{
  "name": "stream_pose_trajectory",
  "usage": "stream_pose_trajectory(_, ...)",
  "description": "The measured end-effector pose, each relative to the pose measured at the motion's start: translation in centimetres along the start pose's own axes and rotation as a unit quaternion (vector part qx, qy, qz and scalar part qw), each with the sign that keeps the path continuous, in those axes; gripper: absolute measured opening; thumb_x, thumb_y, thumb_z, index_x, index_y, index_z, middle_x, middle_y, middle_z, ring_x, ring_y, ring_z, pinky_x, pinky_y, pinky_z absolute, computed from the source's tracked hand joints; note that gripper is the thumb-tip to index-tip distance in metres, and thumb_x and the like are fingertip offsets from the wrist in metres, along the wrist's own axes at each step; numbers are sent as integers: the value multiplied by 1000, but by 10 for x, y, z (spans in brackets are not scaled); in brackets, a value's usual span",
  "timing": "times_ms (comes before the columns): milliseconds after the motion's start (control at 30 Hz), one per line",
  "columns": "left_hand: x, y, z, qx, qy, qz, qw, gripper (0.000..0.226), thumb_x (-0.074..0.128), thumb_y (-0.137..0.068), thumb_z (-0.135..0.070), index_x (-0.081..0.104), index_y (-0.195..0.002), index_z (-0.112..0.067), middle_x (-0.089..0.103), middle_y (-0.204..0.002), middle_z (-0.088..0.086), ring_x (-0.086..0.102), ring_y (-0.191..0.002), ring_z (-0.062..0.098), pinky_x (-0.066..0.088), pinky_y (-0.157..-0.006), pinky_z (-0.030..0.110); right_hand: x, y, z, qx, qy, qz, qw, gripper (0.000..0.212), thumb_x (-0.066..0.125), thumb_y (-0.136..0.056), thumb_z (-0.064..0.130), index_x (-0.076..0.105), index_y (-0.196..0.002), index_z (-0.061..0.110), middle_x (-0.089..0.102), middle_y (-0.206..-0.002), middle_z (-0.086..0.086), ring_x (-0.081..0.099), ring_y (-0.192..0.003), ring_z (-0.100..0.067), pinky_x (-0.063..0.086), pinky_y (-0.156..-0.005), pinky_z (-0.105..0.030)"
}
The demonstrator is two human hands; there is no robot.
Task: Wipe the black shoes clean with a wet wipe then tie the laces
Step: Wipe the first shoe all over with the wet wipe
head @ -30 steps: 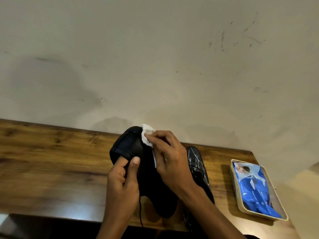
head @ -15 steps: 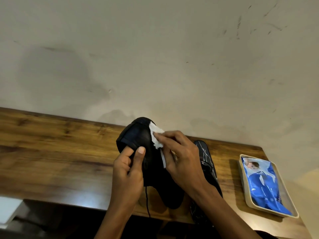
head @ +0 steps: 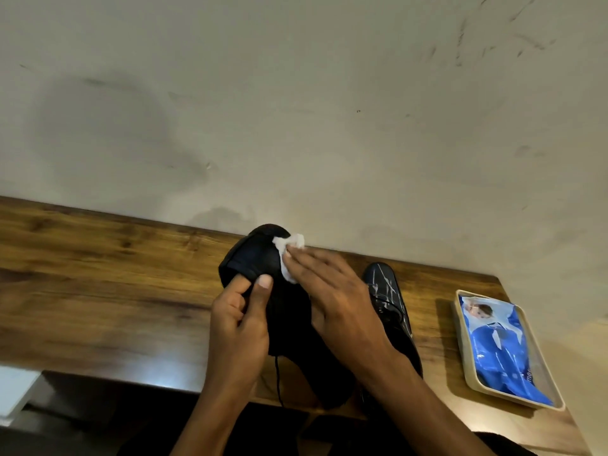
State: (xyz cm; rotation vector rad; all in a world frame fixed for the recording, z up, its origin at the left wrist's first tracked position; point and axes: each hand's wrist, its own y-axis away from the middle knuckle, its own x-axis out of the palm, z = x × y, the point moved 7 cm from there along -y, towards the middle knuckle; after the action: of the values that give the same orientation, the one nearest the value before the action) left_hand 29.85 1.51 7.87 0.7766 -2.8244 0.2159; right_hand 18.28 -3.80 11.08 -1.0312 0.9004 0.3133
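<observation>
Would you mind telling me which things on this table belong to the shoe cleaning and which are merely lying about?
Part of the job:
- matte black shoe, gripped by the left hand
- white wet wipe, pressed on it by the right hand
- glossy black lace-up shoe, waiting
- blue wet-wipe pack

Lying about:
- beige plastic tray under the pack
- wooden table

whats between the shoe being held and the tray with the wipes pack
The second black shoe lies on the table between the held shoe and the tray; bare wood separates it from the tray, seen in the head view.
</observation>
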Motion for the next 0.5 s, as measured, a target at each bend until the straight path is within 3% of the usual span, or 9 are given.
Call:
stream_pose_trajectory(200,-16,-10,6,-15,52,-64,996,19,51,-99,-23,68,-95,-17,69,-71,-6,62,-63,3,54,-61,21,4,37,-1,12,15,64,998,57,76,-78,-8,65,-132,7,66,-133,-7,61,-123,-24,54,-100,-40)
stream_pose_trajectory(367,-17,-14,13,-39,70,-83,993,20,50,-101,-22,69,-103,-22,74,-80,-5,69,-72,5,58,-65,21,5,45,-9,59,25,59,996,58,79,-74,-8,67,-128,9,69,-128,-7,65,-118,-24,56,-97,-40)
stream_pose_trajectory(500,-12,-12,15,-67,69,-88,991,20,49,-102,-22,68,-107,-18,78,-91,3,75,-85,15,61,-69,25,6,29,0,64,12,15,998,45,64,-81,-2,69,-125,6,70,-126,-7,66,-117,-24,53,-101,-37)
